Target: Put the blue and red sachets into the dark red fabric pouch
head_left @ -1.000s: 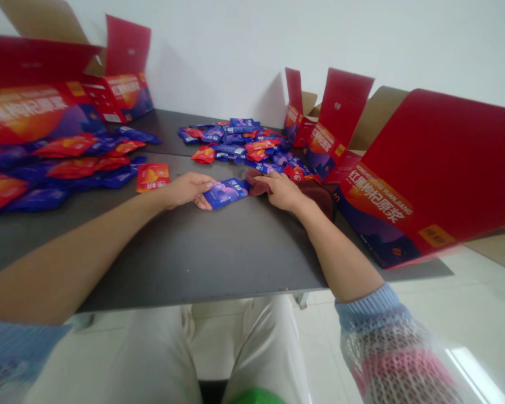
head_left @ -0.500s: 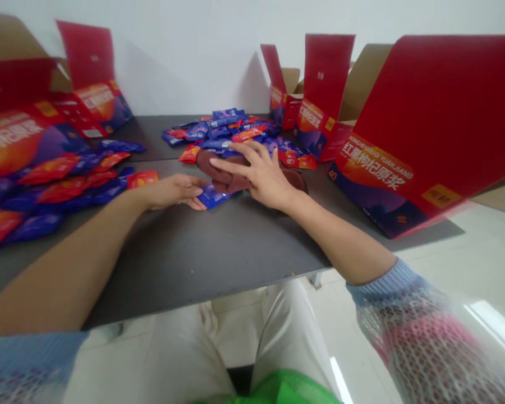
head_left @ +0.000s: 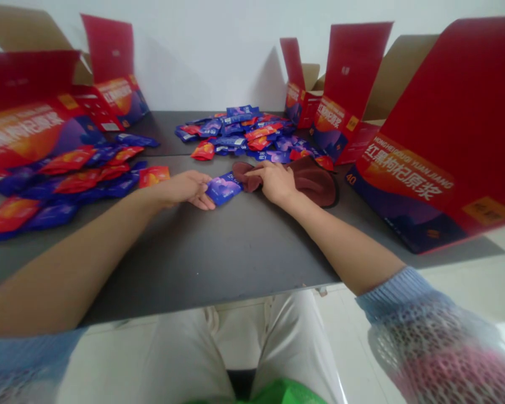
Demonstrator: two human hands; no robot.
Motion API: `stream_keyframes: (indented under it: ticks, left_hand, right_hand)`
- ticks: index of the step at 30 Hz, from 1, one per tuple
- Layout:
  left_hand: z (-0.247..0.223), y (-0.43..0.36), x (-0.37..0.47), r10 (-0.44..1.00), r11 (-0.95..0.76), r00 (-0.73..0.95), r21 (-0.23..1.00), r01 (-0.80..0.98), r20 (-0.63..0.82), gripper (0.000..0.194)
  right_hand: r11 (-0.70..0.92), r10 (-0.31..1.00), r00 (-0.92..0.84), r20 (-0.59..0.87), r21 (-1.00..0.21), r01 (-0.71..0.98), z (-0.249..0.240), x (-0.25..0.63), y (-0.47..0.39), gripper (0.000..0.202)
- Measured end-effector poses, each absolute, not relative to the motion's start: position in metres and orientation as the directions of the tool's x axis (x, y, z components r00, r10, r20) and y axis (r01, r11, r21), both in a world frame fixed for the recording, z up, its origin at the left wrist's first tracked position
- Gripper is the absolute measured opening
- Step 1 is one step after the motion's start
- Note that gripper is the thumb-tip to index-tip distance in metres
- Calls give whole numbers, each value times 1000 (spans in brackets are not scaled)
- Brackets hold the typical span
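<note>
- Packet, centre of frame: more showing than half a second ago.
- Left hand: fingers clamped on packet's left end.
- Right hand: spread earlier, fingers now clamped on cloth, at packet's right end.

On the left of the dark grey table, a near red carton and, behind it, a far red carton stand with their flaps up, their fronts printed in orange and purple under white lettering. Across on the right I count 3 more with raised flaps: a back carton, a middle carton and a big front carton marked 40. A plain pale wall rises behind, with light flooring below.
</note>
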State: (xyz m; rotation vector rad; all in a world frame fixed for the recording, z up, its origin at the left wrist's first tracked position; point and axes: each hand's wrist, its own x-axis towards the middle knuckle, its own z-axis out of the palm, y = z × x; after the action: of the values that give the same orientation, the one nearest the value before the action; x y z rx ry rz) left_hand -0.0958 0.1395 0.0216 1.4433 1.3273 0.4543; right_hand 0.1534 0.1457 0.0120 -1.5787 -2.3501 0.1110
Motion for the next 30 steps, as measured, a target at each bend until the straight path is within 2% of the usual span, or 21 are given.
stream_keyframes:
  ticks: [3,8,10,12,14,16,19,21,23,25,28,30]
  left_hand:
    - [17,134,-85,928,136,214,811,569,-305,36]
    - [16,124,-71,984,-10,116,614,790,-133,29]
    - [18,121,-68,989,-45,110,500,865,-100,24]
    - [21,121,-67,985,-54,121,446,894,-123,22]
    - [23,123,-68,974,-51,152,487,872,-169,22]
    - [24,124,-70,960,-23,176,567,824,-216,23]
    - [26,127,-76,938,40,208,680,732,-278,24]
    - [26,130,-79,921,69,236,726,684,-310,24]
    - [23,133,-81,916,77,252,752,654,-313,26]
    - [18,135,-80,926,73,246,775,628,-287,29]
    - [8,138,-78,949,73,198,781,620,-245,25]
    - [4,141,-79,952,52,214,807,589,-218,15]
  right_hand:
    - [376,912,-310,268,-243,894,10,167,157,40]
    - [579,790,-429,437,-304,756,12,163,136,50]
    - [627,752,-477,455,-273,729,14,152,119,50]
    - [644,738,-539,406,-185,742,20,139,103,45]
    - [624,755,-579,309,-65,779,30,127,90,39]
    - [549,819,-542,188,20,836,43,121,83,36]
    - [362,931,-364,15,82,929,60,125,84,36]
    - [277,961,-276,-22,98,956,62,135,93,33]
    - [277,960,-279,30,61,959,57,148,102,32]
    - [337,932,-330,153,-26,941,48,159,107,40]
    - [501,832,-442,335,-113,858,40,160,105,57]
    - [638,739,-564,367,-112,762,38,150,99,64]
